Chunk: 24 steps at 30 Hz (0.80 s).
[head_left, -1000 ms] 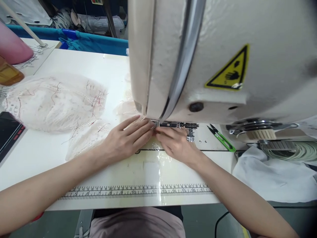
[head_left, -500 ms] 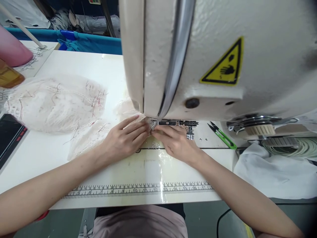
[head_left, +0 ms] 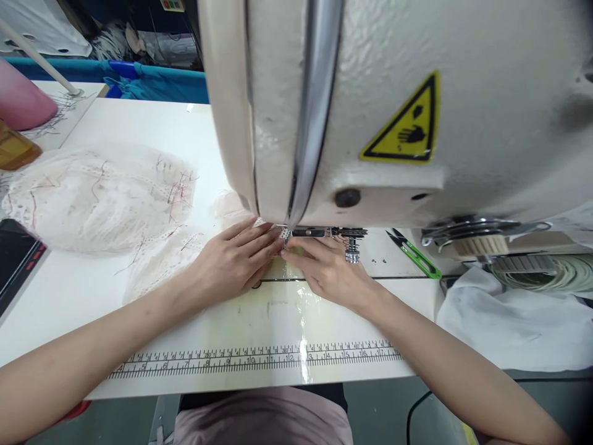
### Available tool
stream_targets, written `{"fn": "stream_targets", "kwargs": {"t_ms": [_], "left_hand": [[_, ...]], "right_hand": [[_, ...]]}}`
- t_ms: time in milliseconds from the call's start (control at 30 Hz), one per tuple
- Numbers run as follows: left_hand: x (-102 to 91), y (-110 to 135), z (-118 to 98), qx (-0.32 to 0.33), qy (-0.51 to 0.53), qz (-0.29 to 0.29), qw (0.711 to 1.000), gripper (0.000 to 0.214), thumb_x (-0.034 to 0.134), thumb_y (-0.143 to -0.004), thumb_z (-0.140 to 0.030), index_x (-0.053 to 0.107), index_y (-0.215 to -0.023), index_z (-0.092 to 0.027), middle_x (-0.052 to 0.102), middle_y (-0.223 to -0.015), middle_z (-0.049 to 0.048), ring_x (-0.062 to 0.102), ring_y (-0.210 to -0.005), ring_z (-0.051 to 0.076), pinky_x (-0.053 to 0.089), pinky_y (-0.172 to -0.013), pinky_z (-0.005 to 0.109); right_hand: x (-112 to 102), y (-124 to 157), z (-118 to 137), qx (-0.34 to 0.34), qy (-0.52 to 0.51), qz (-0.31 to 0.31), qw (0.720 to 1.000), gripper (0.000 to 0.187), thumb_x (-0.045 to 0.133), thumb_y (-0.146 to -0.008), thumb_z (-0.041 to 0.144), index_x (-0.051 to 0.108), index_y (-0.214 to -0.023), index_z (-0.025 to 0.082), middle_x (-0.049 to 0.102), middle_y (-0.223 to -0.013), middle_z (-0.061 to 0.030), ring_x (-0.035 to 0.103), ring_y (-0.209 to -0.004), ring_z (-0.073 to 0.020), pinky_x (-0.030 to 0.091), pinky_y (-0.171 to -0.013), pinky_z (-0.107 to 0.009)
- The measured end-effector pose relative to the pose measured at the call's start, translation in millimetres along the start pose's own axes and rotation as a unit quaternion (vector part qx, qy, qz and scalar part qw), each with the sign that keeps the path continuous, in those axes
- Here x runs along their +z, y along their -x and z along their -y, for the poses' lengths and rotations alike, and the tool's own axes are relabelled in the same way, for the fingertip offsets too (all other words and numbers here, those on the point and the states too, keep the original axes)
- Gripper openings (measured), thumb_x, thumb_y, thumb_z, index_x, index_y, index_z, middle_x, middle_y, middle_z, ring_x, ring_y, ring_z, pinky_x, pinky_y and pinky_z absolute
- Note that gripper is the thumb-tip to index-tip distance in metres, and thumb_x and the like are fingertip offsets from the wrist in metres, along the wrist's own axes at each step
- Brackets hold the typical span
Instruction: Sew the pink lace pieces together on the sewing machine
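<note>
Lace at the metal foot, your fingertips half out of sight

The sheer lace piece [head_left: 227, 203] lies under the lower front edge of the machine head [head_left: 393, 40], which hides its far part from you. Only a pale puff and a small dotted strip show. Your left hand [head_left: 234, 259] has its fingers stretched side by side, tips at the lace; you cannot tell whether that grip pinches any of it. Your right hand [head_left: 331, 269] sits just beside, fingers bent, partly covered by the metal foot assembly [head_left: 309, 232]; its grip cannot be made out either. The needle is hard to pick out.

Materials: thin, crumpled, off-white net with perforated edging; the lace pile [head_left: 97, 198] to the left is the same sort, rounded, strewn with red threads. The machine head is pebbled cream metal with a grey strip and a triangular yellow warning label [head_left: 403, 120]. The surface [head_left: 152, 120] is smooth white, yellowed and glossy before you, with a printed ruler [head_left: 254, 360] along your edge.

Around: green-handled snips [head_left: 414, 253] to the right, near limp white cloth [head_left: 514, 327] that runs out of view. At far left, a black device [head_left: 16, 256] and a pink cone [head_left: 28, 99], both cut off. The machine head blocks your view beyond
</note>
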State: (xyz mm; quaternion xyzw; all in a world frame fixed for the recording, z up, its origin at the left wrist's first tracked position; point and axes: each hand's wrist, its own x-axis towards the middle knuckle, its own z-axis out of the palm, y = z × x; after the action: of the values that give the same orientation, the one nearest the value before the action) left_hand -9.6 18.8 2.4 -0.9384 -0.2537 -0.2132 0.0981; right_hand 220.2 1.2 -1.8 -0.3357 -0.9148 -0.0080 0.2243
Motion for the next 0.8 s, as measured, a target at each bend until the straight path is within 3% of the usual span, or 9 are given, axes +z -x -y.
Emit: {"fn": "stream_targets", "kwargs": {"t_ms": [233,467,800], "left_hand": [[0.1,0.0,-0.5,-0.01,0.021,-0.005,1.0,0.031,0.052,-0.094,-0.018,0.066,-0.121,-0.015,0.069,-0.121,0.0086,0.064,-0.116,0.024,0.05,-0.107,0.041],[0.3,-1.3,-3.3,-0.016,-0.001,-0.008,1.0,0.03,0.05,-0.095,-0.019,0.067,-0.12,-0.014,0.068,-0.122,0.0085,0.065,-0.114,0.024,0.053,-0.103,0.039],[-1.0,-3.0,-10.0,-0.02,-0.035,-0.018,0.999,0.029,0.051,-0.095,-0.019,0.068,-0.116,-0.01,0.07,-0.118,0.0076,0.066,-0.112,0.025,0.053,-0.099,0.039]], "right_hand": [[7.1,6.6,3.5,0.022,0.014,0.008,1.0,0.039,0.042,-0.088,0.0,0.065,-0.11,0.022,0.067,-0.113,-0.0024,0.058,-0.093,-0.013,0.043,-0.077,-0.031],[3.0,0.5,2.4,-0.001,0.018,0.002,1.0,0.035,0.042,-0.087,0.001,0.066,-0.105,0.018,0.068,-0.108,-0.004,0.058,-0.089,-0.0147,0.043,-0.071,-0.031],[-2.8,-0.6,3.1,0.013,0.067,-0.056,0.996,0.03,0.048,-0.086,0.0,0.069,-0.095,0.019,0.073,-0.106,-0.0011,0.062,-0.088,-0.0153,0.046,-0.074,-0.032]]}}
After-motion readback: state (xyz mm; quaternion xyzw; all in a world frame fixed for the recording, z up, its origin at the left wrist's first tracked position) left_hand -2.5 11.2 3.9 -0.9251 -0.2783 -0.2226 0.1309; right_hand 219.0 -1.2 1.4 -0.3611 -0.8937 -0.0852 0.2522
